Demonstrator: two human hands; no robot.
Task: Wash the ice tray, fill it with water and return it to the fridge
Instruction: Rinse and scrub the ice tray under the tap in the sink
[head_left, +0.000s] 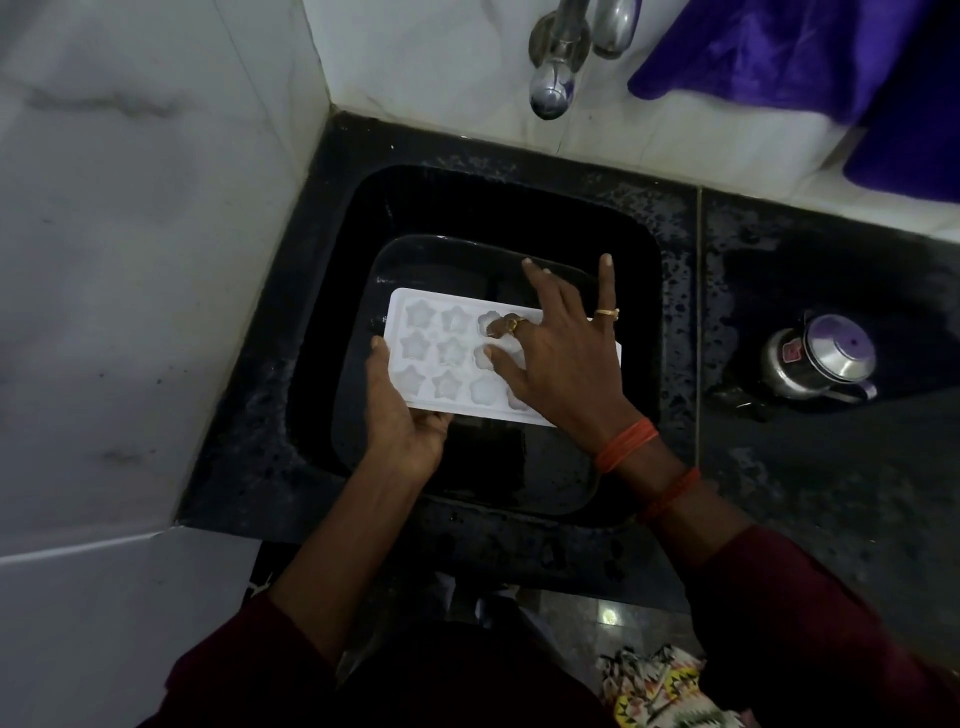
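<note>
A white ice tray (434, 348) with star-shaped cups hangs level over the black sink (644, 312). My left hand (402, 415) grips the tray's near left corner, thumb along its left edge and fingers underneath. My right hand (561, 358) lies spread over the tray's right half. Its thumb and one bent finger dip into the cups, while the other fingers point straight out past the far edge. The tray's right end is hidden under that hand. No water runs from the tap (553, 88).
A black basin (395, 254) sits inside the sink under the tray. The wet black counter (779, 249) to the right carries a small steel lidded pot (821, 364). White tiled walls close the left and back. A purple cloth (810, 52) hangs at the upper right.
</note>
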